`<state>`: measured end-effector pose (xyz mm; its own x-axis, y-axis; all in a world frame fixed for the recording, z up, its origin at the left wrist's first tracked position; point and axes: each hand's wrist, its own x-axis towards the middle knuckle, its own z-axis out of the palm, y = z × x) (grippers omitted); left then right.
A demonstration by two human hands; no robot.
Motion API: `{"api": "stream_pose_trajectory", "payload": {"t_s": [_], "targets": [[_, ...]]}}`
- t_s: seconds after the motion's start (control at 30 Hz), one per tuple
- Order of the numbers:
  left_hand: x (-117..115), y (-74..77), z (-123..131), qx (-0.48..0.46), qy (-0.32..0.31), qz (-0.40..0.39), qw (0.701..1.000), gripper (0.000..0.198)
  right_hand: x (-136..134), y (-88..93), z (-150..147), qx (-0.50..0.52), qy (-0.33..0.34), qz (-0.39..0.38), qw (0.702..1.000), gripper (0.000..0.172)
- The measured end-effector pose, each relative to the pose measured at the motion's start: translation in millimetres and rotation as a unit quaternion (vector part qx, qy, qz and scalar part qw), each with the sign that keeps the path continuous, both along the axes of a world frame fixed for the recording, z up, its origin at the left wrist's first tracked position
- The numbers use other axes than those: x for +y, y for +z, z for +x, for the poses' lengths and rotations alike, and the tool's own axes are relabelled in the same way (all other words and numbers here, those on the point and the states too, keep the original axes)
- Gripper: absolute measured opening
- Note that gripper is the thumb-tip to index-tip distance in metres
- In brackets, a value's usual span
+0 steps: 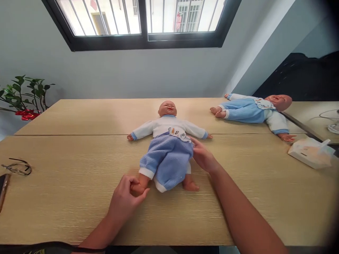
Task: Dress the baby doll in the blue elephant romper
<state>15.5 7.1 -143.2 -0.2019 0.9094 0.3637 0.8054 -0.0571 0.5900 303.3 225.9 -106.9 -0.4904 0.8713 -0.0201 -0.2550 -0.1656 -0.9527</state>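
Note:
A baby doll (167,108) lies on its back on the wooden table, head away from me and arms spread. It wears a white top (169,123) with a cartoon face at the waist. Blue trousers (169,158) cover its left-hand leg in view; the other trouser leg hangs loose beside the second leg, whose foot (190,183) shows bare. My left hand (127,197) is closed around the doll's left-side foot. At the right side of the waist, my right hand (202,155) has its fingers at the trousers' edge, the fingertips partly hidden.
A second doll (243,109) in blue trousers lies at the back right. Near it is a tissue box (311,151). Glasses (19,167) and a phone (3,188) lie at the left edge. A plant (26,91) stands beyond the back left corner.

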Motion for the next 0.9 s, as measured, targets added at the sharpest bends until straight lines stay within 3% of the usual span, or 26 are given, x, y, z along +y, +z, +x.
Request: {"api": "stream_pose_trajectory", "payload": {"t_s": [0.1,0.2,0.33,0.47,0.53,0.6,0.63,0.7,0.77,0.83,0.9], "targets": [[-14.4,-3.9,2.2,0.038,-0.027,-0.066,0.997,0.032,-11.6,0.0,8.4,-0.008,0.036,0.015,0.999,0.068],[-23.1,-0.6,-0.7,0.071,-0.077,-0.104,0.989,0.030,-16.9,4.0,2.5,0.009,-0.020,0.047,0.999,0.064],[-11.2,28.3,-17.2,0.100,-0.149,-0.133,0.975,0.029,-27.6,12.7,-11.9,-0.015,-0.027,0.067,0.997,0.063],[47.1,78.7,-19.6,0.113,-0.179,-0.014,0.977,0.029,-44.5,20.0,-21.1,-0.080,0.027,0.114,0.990,0.059],[89.2,97.6,-4.9,0.100,-0.246,0.013,0.964,0.052,-51.0,21.2,-23.5,-0.107,0.015,0.158,0.982,0.054],[131.1,107.3,16.4,0.084,-0.349,-0.005,0.933,0.085,-53.7,20.9,-23.6,-0.118,-0.022,0.188,0.975,0.049],[150.2,109.3,27.0,0.084,-0.384,-0.018,0.919,0.089,-53.6,20.3,-22.4,-0.120,-0.044,0.197,0.972,0.046],[182.5,110.0,43.1,0.092,-0.415,-0.071,0.903,0.060,-50.4,18.7,-17.5,-0.123,-0.077,0.203,0.968,0.044],[205.3,109.7,49.2,0.084,-0.426,-0.123,0.892,0.027,-45.1,16.9,-10.3,-0.127,-0.067,0.192,0.971,0.057],[218.4,109.8,46.6,0.047,-0.438,-0.154,0.885,0.016,-40.0,16.1,-3.2,-0.145,-0.010,0.182,0.973,0.076],[222.7,109.8,39.8,0.010,-0.448,-0.170,0.878,0.017,-37.2,16.9,2.1,-0.179,0.056,0.181,0.965,0.078]]}}
